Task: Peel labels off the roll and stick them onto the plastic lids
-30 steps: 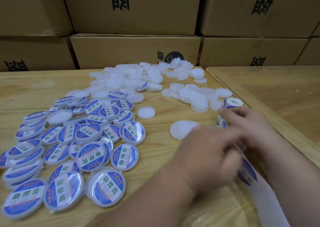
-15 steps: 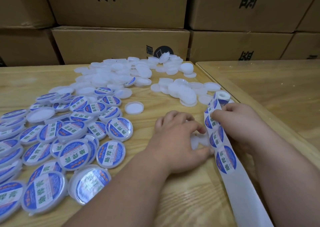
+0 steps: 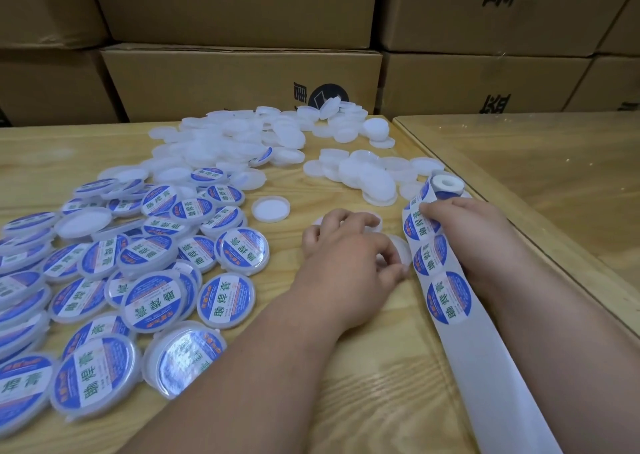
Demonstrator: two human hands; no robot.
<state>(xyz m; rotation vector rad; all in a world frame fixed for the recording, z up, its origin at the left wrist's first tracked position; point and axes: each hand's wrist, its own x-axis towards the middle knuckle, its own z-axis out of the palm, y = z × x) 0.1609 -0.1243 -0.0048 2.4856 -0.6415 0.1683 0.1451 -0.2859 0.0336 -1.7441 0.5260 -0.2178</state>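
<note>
Left hand [image 3: 349,263] is gripping a blank lid [image 3: 398,251] beside the label strip [image 3: 436,263] while the right hand [image 3: 464,225] is pinching it, so peeling's next, needing a clean lift.

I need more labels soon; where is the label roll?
Head view, right side: the label roll stands near the table's right edge, just beyond the right hand.
</note>
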